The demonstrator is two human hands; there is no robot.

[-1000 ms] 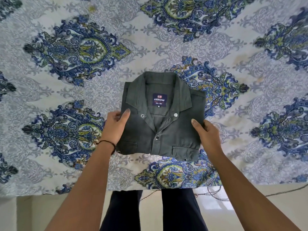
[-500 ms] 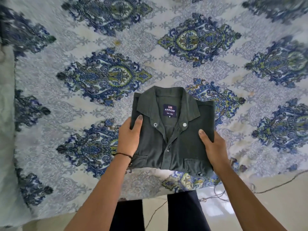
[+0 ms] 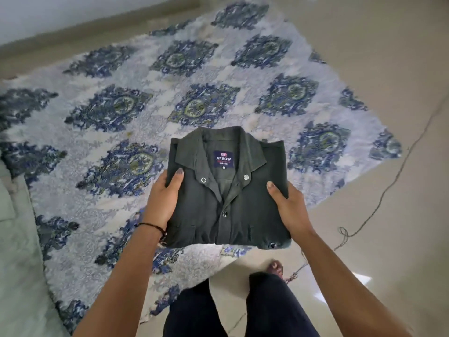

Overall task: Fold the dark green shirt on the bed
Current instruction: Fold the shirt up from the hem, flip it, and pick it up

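The dark green shirt is folded into a compact rectangle, collar and blue label facing up, buttons down the front. It is held in the air above the near edge of the bed, partly over the floor. My left hand grips its left side with the thumb on top. Gripping the right side the same way is my right hand. The fingers under the shirt are hidden.
The bed carries a white sheet with blue and green medallions. A pale green cloth lies at the left. Beige tiled floor lies to the right, with a thin cord across it. My legs and a foot are below.
Both hands have lifted the folded shirt off the sheet and drawn it toward me. The view has pulled back and turned, so the bed's edge and the floor now show.
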